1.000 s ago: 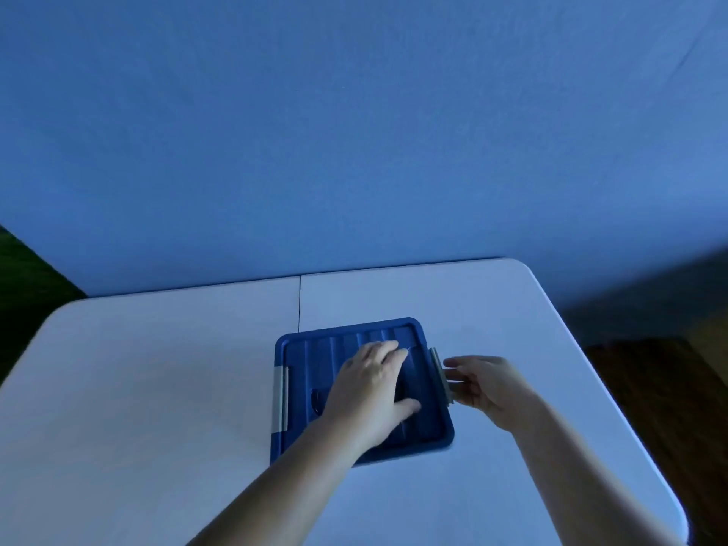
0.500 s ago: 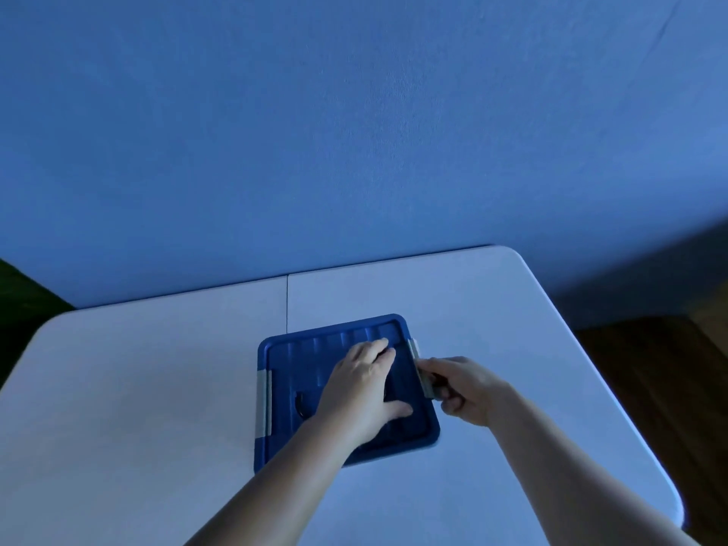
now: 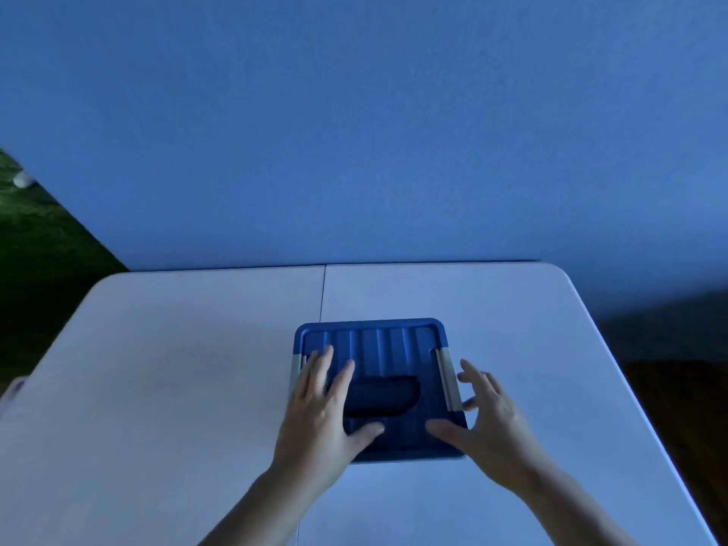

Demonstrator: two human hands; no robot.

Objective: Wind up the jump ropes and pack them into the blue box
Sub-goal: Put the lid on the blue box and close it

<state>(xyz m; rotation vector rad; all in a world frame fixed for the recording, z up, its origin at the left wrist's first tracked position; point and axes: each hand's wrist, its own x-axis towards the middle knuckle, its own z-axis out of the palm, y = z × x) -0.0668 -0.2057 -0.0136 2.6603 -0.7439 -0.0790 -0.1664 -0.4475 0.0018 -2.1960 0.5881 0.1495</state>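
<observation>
Now the left hand [image 3: 323, 411] lies flat on the left part of the lid [image 3: 398, 344], grip spread, pinching nothing. Under it the blue box [image 3: 405, 435] sits closed in the middle of the counter [image 3: 177, 368]; it looks stiff, light and smooth, likely best taken by its side walls or the lid's recessed handle [image 3: 380, 396]. At its right, the right hand [image 3: 488, 419] has its grip spread too, thumb over the near corner, fingers [image 3: 472, 374] beside the grey latch [image 3: 447, 378].

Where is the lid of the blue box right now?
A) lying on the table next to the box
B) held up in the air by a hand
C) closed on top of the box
C: the ribbed lid sits flat on the blue box, with the left hand resting on it.
</observation>
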